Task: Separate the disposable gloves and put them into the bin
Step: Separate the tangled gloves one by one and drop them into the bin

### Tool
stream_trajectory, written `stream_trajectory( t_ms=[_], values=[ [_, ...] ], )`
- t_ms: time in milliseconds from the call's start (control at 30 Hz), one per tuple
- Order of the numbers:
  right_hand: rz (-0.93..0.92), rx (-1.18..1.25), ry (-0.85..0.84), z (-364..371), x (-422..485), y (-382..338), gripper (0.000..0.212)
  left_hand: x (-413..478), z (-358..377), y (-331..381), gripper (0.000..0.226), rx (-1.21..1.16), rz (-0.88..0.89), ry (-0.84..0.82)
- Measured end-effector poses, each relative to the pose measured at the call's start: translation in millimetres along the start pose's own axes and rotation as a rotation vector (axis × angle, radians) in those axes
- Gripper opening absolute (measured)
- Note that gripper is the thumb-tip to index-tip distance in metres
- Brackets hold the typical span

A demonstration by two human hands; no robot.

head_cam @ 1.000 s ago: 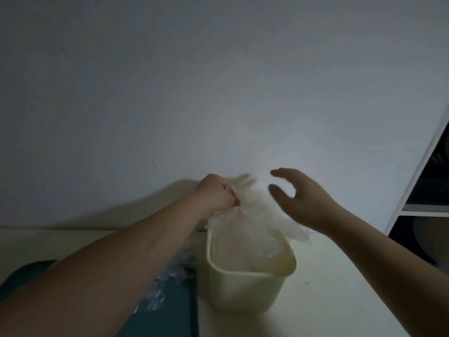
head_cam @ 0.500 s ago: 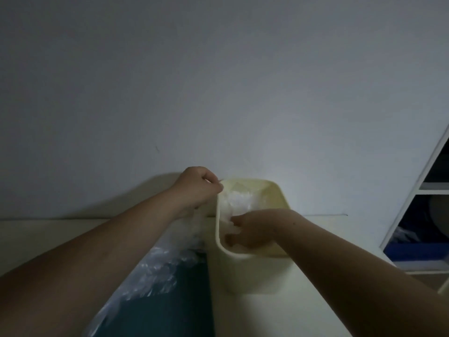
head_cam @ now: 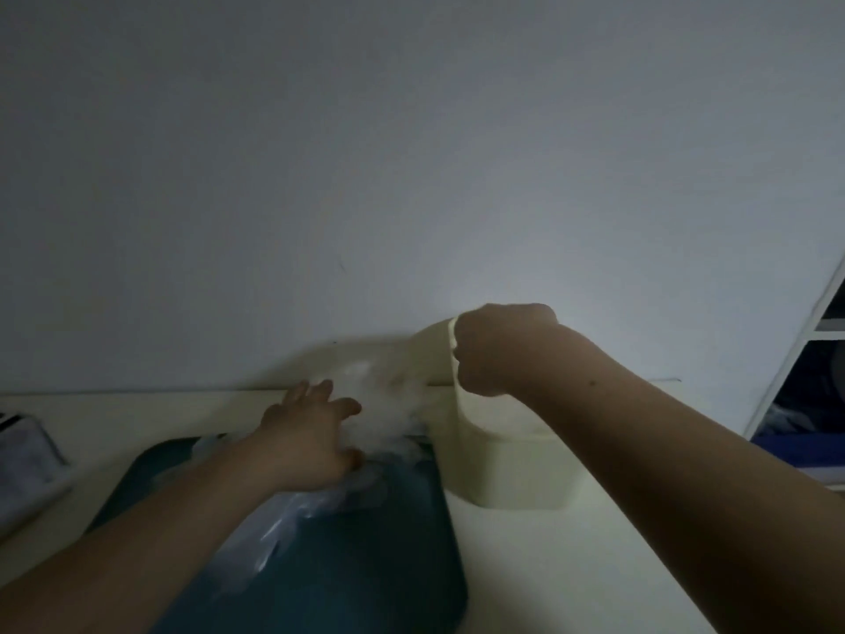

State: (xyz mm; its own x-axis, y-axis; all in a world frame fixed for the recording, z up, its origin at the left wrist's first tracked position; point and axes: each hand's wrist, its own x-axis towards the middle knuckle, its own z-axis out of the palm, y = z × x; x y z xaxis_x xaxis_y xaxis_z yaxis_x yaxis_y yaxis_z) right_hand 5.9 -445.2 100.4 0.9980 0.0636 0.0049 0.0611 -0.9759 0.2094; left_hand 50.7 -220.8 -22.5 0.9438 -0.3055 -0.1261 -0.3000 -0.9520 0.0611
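We saw the left hand [head_cam: 311, 437] with fingers spread, touching the clear gloves [head_cam: 288, 519] heaped on the dark tray [head_cam: 366, 569]. The right hand [head_cam: 498, 350] was curled over the cream bin [head_cam: 512, 469], just beside the tray. We could not tell whether it held anything.

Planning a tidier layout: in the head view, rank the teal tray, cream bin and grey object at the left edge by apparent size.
1. teal tray, though nearest the camera and partly covered.
2. cream bin.
3. grey object, cut off by the frame edge, so unsure.
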Motion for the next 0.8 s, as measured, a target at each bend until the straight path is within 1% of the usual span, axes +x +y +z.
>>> stream_trajectory(
  t_ms=[67,100,167,200,233,300,333,400,433,467,500,567,633,700,733,767,800],
  values=[
    [-0.094,0.136,0.098,-3,-5,-29,0.013,-7,11,-12,0.078,-0.121,-0.02,-0.092],
    [-0.136,0.227,0.104,2,-4,-42,0.014,-10,16,-18,0.08,-0.183,-0.016,-0.099],
    [-0.197,0.408,0.049,18,0,-70,0.017,-13,31,-35,0.082,-0.294,-0.029,-0.019],
    [-0.205,0.471,0.013,30,2,-79,0.017,-14,35,-39,0.077,-0.359,-0.029,0.036],
    [-0.198,0.514,-0.017,43,4,-85,0.022,-16,37,-41,0.063,-0.421,-0.035,0.095],
    [-0.163,0.568,-0.058,68,12,-95,0.042,-18,36,-44,0.03,-0.523,-0.037,0.239],
    [-0.155,0.605,-0.071,78,14,-97,0.051,-17,35,-45,0.02,-0.573,-0.025,0.309],
    [-0.163,0.684,-0.11,92,19,-104,0.07,-18,34,-50,0.013,-0.671,-0.02,0.391],
    [-0.158,0.719,-0.113,98,21,-107,0.077,-18,33,-53,0.008,-0.72,-0.016,0.395],
    [-0.154,0.739,-0.087,103,24,-111,0.079,-20,34,-56,0.005,-0.775,-0.005,0.391],
    [-0.141,0.747,-0.035,108,26,-113,0.075,-23,35,-56,0.003,-0.823,0.006,0.381],
    [-0.091,0.738,0.079,113,31,-117,0.057,-27,34,-58,0.008,-0.875,0.023,0.367],
    [-0.027,0.742,0.131,113,40,-119,0.041,-32,24,-62,0.014,-0.858,0.031,0.352],
    [0.018,0.694,0.161,112,45,-122,0.034,-43,6,-77,0.02,-0.751,0.011,0.341],
    [0.039,0.64,0.189,110,44,-121,0.032,-49,-5,-84,0.029,-0.651,-0.001,0.299],
    [0.045,0.588,0.213,110,46,-124,0.031,-56,-13,-94,0.041,-0.52,-0.029,0.207],
    [0.042,0.543,0.223,110,47,-128,0.03,-62,-16,-102,0.053,-0.384,-0.074,0.076]
  ],
)
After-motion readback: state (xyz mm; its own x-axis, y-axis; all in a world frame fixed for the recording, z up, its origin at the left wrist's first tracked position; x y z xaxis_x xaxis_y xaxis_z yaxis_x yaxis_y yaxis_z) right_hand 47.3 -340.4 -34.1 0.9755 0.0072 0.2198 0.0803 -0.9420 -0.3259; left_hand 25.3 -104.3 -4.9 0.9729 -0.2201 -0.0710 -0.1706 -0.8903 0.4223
